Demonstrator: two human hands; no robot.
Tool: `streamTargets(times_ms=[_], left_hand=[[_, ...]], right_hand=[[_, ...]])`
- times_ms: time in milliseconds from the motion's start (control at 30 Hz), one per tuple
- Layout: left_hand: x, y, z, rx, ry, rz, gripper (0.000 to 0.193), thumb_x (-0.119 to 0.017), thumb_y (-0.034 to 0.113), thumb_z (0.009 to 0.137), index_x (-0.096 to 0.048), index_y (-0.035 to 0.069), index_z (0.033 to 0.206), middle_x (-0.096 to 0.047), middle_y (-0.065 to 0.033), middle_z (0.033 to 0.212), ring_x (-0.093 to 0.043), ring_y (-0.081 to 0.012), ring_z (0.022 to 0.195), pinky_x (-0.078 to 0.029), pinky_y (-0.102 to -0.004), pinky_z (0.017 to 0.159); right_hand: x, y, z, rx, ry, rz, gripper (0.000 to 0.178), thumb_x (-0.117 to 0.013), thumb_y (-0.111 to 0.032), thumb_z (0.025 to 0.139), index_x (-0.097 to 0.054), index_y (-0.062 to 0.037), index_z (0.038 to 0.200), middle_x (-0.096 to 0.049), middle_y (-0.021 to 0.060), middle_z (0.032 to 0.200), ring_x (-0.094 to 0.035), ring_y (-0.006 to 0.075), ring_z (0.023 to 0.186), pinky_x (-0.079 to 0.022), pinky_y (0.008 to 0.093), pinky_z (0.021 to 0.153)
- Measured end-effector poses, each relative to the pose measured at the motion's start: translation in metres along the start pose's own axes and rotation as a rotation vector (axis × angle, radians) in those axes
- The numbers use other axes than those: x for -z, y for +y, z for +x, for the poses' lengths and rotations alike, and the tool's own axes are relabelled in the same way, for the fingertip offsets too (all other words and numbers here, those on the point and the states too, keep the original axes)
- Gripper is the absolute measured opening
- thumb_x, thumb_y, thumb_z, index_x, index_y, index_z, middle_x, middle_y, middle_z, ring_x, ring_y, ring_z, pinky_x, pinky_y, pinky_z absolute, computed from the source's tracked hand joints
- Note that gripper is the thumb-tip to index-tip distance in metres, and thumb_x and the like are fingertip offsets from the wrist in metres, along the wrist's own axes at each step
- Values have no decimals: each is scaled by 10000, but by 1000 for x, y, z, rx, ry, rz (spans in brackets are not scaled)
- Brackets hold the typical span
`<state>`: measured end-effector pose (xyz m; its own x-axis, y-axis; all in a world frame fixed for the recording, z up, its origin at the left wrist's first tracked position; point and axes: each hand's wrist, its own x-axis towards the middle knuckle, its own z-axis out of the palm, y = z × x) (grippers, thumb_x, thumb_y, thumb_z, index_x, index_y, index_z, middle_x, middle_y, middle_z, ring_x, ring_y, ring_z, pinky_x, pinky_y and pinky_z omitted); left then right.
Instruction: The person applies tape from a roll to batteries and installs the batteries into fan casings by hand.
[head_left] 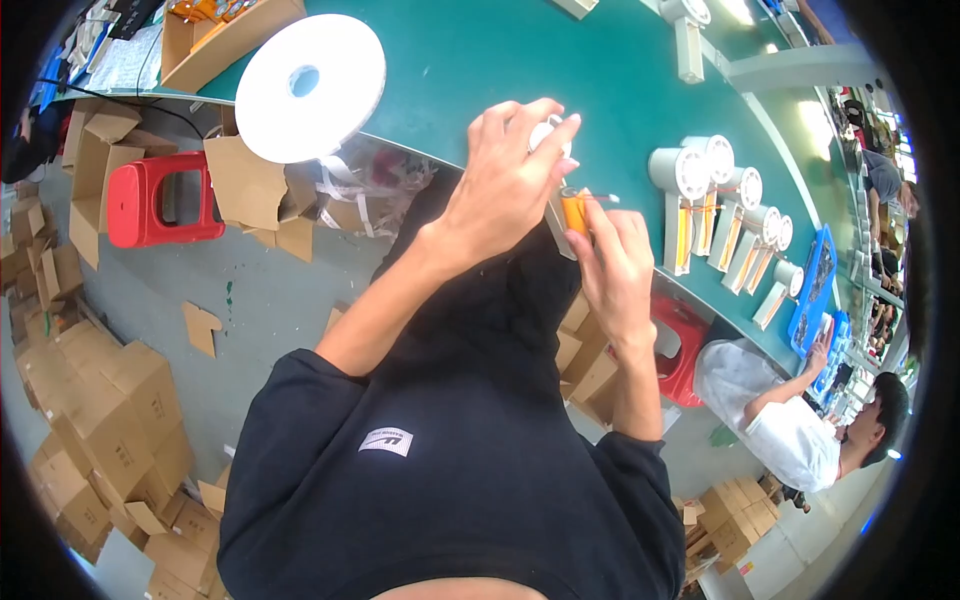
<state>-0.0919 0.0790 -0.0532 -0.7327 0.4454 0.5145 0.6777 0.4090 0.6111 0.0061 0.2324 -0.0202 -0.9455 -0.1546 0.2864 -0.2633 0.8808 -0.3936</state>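
Observation:
My left hand (508,165) is closed around the round head of a white device (541,133), its fingers covering most of it. The device's body runs down towards my lap, over the table's near edge, and is mostly hidden. My right hand (612,262) pinches an orange cylindrical battery (573,211) against this body. Thin wires (603,197) stick out to the right by the battery's upper end. Whether the battery sits inside the body, I cannot tell.
On the green table (470,60), similar white devices (700,190) with orange batteries stand in a row at right. A large white reel (345,60) lies left, beside a cardboard box (230,45). A blue tray (815,290) and a person (790,430) are farther right. Red stool (135,205) at left.

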Motion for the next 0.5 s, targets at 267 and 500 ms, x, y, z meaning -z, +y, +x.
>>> streamTargets(times_ms=[267,500], left_hand=[[-2,0,0,-43,5,6,380,-644,129,893,-605,29,1258,-512,-119,1270,-451,-309,1159,-355,-424,978],[-1,1,1,-35,-20,-25,383,-645,125,888,-606,31,1258,-513,-114,1267,-451,-308,1159,-349,-427,982]], right_hand=[[-21,-17,-20,-166,292,79,387,-740,-7,791,-644,17,1166,-593,121,861,-562,280,808,-469,384,745],[-10,-20,-3,-182,99,-98,402,-744,-127,819,-647,-34,1198,-544,95,924,-546,246,814,-434,372,706]])
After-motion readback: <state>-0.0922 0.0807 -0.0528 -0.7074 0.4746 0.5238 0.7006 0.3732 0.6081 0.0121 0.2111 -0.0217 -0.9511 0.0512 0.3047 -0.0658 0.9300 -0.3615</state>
